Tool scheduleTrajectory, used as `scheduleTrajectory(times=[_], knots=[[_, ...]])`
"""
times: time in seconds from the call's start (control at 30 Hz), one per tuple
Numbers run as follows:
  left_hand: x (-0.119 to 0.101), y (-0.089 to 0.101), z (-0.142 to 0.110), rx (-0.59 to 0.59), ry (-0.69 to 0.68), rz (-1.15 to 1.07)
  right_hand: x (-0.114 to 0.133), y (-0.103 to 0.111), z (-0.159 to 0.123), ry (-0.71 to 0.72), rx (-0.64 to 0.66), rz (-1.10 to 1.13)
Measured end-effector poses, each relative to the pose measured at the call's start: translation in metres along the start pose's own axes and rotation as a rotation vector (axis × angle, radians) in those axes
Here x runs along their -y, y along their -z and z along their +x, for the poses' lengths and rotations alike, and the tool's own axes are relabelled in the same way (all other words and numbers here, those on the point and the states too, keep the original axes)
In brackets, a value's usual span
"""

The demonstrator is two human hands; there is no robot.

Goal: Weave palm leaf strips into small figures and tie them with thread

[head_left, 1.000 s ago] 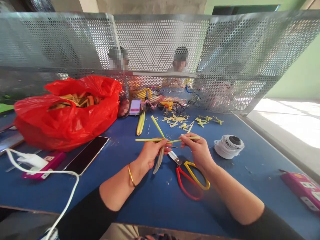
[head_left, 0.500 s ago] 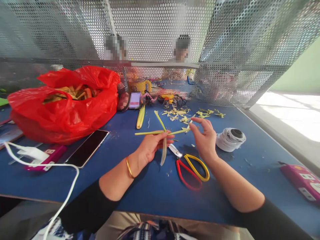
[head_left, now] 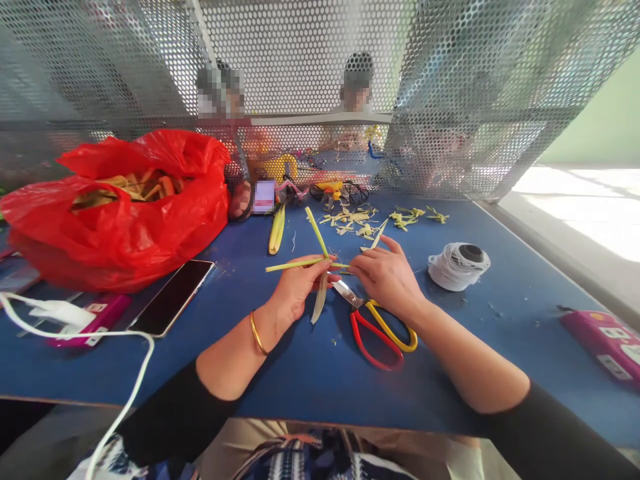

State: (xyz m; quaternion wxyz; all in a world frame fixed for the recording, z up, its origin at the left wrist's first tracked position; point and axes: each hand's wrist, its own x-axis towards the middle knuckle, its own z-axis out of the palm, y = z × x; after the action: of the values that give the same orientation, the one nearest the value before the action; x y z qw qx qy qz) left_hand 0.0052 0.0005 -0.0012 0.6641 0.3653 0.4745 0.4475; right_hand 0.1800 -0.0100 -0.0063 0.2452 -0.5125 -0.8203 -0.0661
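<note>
Crossed pale green leaf strips [head_left: 317, 232] stick out in several directions from the fingers of my left hand [head_left: 295, 290], which pinches them where they meet. One strip points left, one up and away, and a wider pale end hangs down. My right hand [head_left: 387, 275] has its fingers closed at the tip of the strip that points right; the fingertips hide the very end. Beneath and between my hands lie scissors [head_left: 357, 303] with one red and one yellow handle, blades towards my left fingers.
A red plastic bag [head_left: 125, 247] of dry husks stands at the left, near a phone [head_left: 174, 298] and a white cable [head_left: 110, 331]. Leaf scraps [head_left: 350, 218] and a folded leaf bundle [head_left: 277, 230] lie farther back. A white thread spool [head_left: 457, 270] sits right. Perforated mesh [head_left: 300, 60] closes the far side.
My right hand has moved left and down, from open fingers beside the strip to closed fingers at its right end. My left hand keeps its pinch. The view has shifted slightly.
</note>
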Motion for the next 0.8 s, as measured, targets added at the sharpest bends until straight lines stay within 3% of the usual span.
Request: scheduleTrajectory(times=[0.1, 0.2, 0.33, 0.4, 0.47, 0.53, 0.6, 0.7, 0.8], knots=[[0.001, 0.001, 0.002, -0.060, -0.014, 0.019, 0.001, 0.001, 0.000, 0.012, 0.046, -0.010], [-0.003, 0.003, 0.003, -0.042, -0.002, 0.069, 0.001, 0.003, 0.000, 0.000, -0.030, 0.054], [-0.001, 0.003, -0.001, 0.251, 0.109, 0.289, 0.006, 0.012, 0.001, -0.075, -0.128, 0.248], [0.007, 0.000, -0.006, 0.431, 0.142, 0.419, 0.011, 0.014, 0.001, -0.131, -0.059, 0.372], [0.016, -0.004, -0.010, 0.522, 0.125, 0.538, 0.016, 0.013, 0.002, -0.201, 0.058, 0.500], [0.023, -0.007, -0.013, 0.508, 0.099, 0.612, 0.019, 0.010, 0.002, -0.262, 0.192, 0.624], [0.025, -0.008, -0.012, 0.452, 0.117, 0.597, 0.022, 0.008, 0.001, -0.306, 0.240, 0.723], [0.019, -0.006, -0.006, 0.339, 0.180, 0.407, 0.027, 0.007, -0.004, -0.311, 0.068, 0.628], [0.011, -0.003, 0.001, 0.171, 0.194, 0.159, 0.035, 0.005, -0.010, -0.069, -0.088, 0.188]])
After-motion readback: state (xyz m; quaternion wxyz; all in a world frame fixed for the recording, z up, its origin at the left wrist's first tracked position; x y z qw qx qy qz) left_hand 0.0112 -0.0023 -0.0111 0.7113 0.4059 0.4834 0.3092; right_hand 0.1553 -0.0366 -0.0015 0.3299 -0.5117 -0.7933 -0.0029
